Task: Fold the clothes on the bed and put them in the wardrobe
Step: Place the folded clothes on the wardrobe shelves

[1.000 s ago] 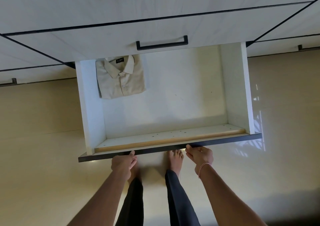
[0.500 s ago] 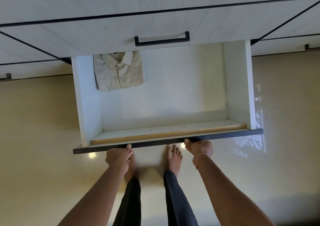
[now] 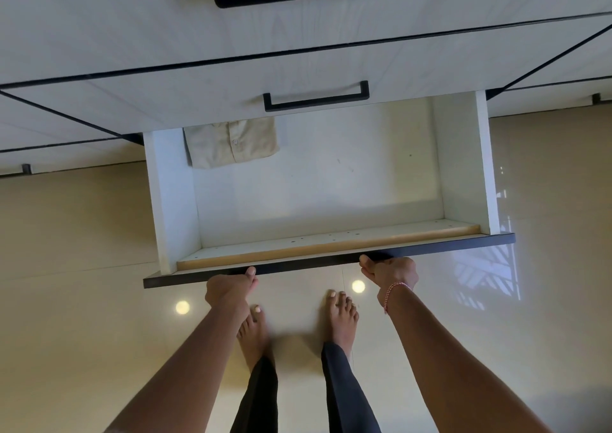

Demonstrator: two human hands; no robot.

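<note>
1. wardrobe [image 3: 165, 51]: pale wood-grain fronts with black edging, across the top. Black bar handle [image 3: 316, 99] on the closed front just above the open drawer.
2. drawer [image 3: 172, 200]: white inside, pulled out over the glossy tiled floor [image 3: 66, 234].
3. shirt [image 3: 231, 147]: beige, folded, button placket up. Lies in the drawer's back-left corner, just beside the left wall, upper part hidden under the front above.
4. left grip [image 3: 228, 288]: bare hand, closed on the drawer's dark front edge [image 3: 298, 263] left of centre, thumb on top, fingers curled beneath.
5. 2 bare feet [image 3: 341, 320] with dark trouser legs [image 3: 261, 396]: on the floor below the front edge, between the arms.
6. right grip [image 3: 390, 272]: bare hand, closed on the same edge right of centre, thumb on top. Red-and-white thread [image 3: 395, 288] at the wrist.
7. window reflection [image 3: 486, 277]: on the floor, far right.
</note>
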